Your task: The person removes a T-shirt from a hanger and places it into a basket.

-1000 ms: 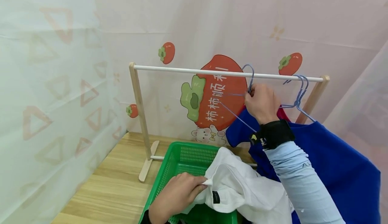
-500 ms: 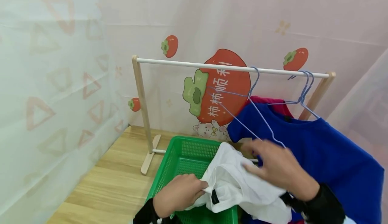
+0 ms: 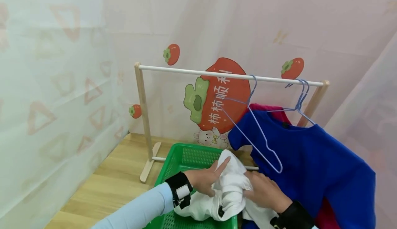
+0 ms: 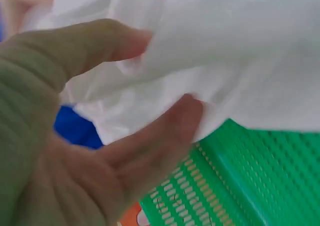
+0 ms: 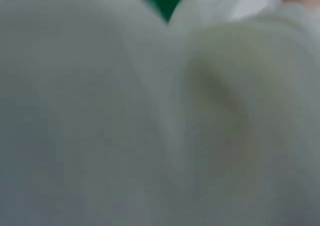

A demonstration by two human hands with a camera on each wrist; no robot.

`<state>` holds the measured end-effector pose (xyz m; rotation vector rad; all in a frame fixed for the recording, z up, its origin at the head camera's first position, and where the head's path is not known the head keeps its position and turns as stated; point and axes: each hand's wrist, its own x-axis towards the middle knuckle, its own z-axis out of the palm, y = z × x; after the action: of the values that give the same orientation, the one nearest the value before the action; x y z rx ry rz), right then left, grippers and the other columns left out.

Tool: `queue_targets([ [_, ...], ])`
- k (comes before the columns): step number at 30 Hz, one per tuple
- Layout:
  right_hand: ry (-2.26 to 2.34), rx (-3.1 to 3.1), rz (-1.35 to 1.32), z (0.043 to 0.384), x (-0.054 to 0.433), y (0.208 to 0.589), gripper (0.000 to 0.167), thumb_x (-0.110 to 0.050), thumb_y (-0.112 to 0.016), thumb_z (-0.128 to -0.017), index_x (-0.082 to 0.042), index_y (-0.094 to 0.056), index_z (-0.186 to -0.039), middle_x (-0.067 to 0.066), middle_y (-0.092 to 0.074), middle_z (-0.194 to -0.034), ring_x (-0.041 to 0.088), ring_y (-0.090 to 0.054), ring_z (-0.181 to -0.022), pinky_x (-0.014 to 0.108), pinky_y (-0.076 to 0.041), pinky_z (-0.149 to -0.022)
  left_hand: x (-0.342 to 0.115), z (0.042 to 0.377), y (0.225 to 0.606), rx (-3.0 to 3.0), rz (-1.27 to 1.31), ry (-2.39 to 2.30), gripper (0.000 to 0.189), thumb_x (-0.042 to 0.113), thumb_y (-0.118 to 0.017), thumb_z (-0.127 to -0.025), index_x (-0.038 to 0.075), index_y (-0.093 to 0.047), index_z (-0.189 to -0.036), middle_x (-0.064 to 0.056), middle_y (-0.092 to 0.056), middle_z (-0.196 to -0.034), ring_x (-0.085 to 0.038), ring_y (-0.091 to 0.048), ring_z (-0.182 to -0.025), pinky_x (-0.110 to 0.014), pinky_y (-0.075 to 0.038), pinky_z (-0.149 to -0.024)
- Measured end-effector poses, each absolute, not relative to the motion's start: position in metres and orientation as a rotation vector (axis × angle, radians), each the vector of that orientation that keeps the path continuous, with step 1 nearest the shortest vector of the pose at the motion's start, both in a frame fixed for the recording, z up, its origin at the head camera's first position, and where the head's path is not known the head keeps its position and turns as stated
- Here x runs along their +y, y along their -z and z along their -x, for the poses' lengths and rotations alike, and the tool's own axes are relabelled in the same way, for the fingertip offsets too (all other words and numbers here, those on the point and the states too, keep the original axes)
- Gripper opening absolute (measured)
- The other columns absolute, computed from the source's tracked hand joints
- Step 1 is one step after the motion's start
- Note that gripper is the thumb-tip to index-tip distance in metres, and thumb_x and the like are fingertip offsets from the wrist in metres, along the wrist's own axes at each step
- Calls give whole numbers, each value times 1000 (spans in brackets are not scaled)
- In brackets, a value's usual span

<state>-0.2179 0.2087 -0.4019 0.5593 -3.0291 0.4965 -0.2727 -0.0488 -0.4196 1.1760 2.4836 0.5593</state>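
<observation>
A white garment (image 3: 234,184) is bunched up over the right edge of the green basket (image 3: 190,158), one part inside and another spilling out past that edge, with a black label (image 3: 221,211) showing in the folds. From where I stand the left hand (image 3: 206,178) has its fingers parted, thumb well away from the rest, lying against the cloth; the close view at that wrist shows the same gap. The right hand (image 3: 265,189) is on the far side of the bundle, touching it, its fingertips lost in the folds, so I can't tell whether they pinch. The basket sits on the wooden worktop (image 3: 105,187), in front of a drying rack whose white rail (image 3: 192,72) runs along the back edge. From the rail hangs a blue wire hanger (image 3: 257,123), just above the right hand; nearer the rack's right end hang a blue T-shirt (image 3: 310,156) and, partly behind it, a red garment (image 3: 263,108).
</observation>
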Motion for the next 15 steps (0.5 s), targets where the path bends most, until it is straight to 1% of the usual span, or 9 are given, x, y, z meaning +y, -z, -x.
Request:
queue_targets([
  [1, -534, -2970, -588, 214, 199, 397, 29, -15, -80, -88, -11, -69, -114, 0, -67, -101, 12, -58, -82, 29, -44, -67, -48, 274, 424, 2468, -1211, -638, 125, 4, -76, -92, 29, 21, -167, -23, -5, -177, -25, -61, -130, -27, -56, -90],
  [2, -559, -2898, -621, 210, 188, 391, 22, -12, -78, -89, -13, -69, -110, -2, -65, -97, 9, -55, -79, 27, -43, -67, -47, 275, 426, 2453, -1258, -714, 128, 2, -77, -90, 28, 22, -167, -21, -2, -177, -24, -58, -132, -26, -55, -93],
  [3, -590, -2825, -645, 206, 177, 384, 20, -10, -76, -89, -15, -69, -107, -4, -61, -94, 7, -50, -76, 25, -41, -66, -47, 276, 427, 2455, -1342, -783, 124, 2, -79, -89, 24, 13, -169, -18, -8, -177, -23, -60, -127, -28, -55, -98],
  [5, -616, -2652, -679, 199, 156, 367, 26, -6, -75, -87, -14, -70, -112, -6, -60, -96, 4, -50, -79, 24, -43, -69, -50, 276, 421, 2488, -1512, -933, 107, -1, -79, -87, 14, -10, -168, -15, -32, -170, -20, -53, -139, -29, -50, -109],
  [6, -631, -2564, -690, 197, 147, 359, 29, -5, -75, -86, -12, -70, -114, -5, -59, -96, 3, -51, -80, 24, -45, -70, -52, 275, 414, 2502, -1587, -1023, 95, -4, -77, -87, 9, -24, -164, -13, -45, -163, -20, -51, -142, -29, -47, -114],
  [7, -650, -2476, -708, 195, 140, 349, 35, -3, -75, -86, -11, -70, -120, -5, -60, -100, 3, -52, -83, 26, -46, -72, -55, 274, 404, 2516, -1657, -1116, 83, -8, -75, -86, 8, -36, -158, -11, -55, -153, -19, -58, -133, -30, -49, -112],
  [9, -692, -2315, -755, 195, 129, 331, 36, 0, -74, -87, -9, -69, -121, -2, -59, -101, 5, -53, -85, 27, -48, -74, -62, 271, 378, 2613, -1777, -1274, 60, -13, -70, -85, 6, -54, -139, -9, -68, -130, -18, -66, -112, -28, -55, -100],
  [12, -737, -2125, -840, 201, 117, 308, 33, 1, -72, -91, -4, -66, -123, 5, -58, -103, 9, -54, -89, 29, -49, -76, -74, 263, 334, 2858, -1795, -1354, 57, -21, -63, -81, 7, -60, -131, -8, -70, -119, -18, -66, -104, -29, -57, -92],
  [15, -739, -2100, -906, 207, 111, 299, 36, -1, -73, -94, -2, -62, -128, 9, -57, -105, 12, -53, -90, 29, -49, -76, -87, 258, 315, 3070, -1722, -1242, 64, -23, -63, -76, 6, -59, -133, -10, -70, -116, -21, -65, -102, -34, -59, -88],
])
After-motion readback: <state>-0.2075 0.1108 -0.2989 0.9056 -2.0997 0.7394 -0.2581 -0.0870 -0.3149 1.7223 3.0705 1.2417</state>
